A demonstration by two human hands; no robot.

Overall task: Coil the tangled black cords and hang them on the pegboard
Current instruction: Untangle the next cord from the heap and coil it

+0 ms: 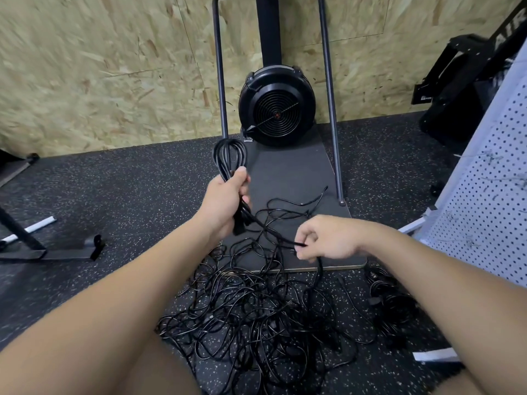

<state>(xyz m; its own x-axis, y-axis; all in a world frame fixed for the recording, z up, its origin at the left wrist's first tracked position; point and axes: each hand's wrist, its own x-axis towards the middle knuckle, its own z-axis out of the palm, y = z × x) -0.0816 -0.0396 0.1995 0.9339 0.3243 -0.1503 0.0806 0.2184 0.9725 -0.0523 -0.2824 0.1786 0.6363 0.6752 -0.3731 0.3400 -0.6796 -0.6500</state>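
Note:
My left hand (226, 202) grips a bundle of coiled black cord (229, 159); its loops stick up above my fist. A length of the same cord runs down and right to my right hand (328, 239), which pinches it between thumb and fingers. Below both hands a big tangle of black cords (256, 315) lies on the speckled rubber floor. A second, smaller heap of black cords (390, 303) lies to the right of it. The white pegboard (484, 195) leans at the right edge, with small wire hooks on it.
A black fan machine (276, 106) on a dark base plate (288, 178) with two upright metal poles stands ahead against the chipboard wall. Black equipment sits at the far right (456, 89). A metal frame foot (42, 246) lies on the left floor.

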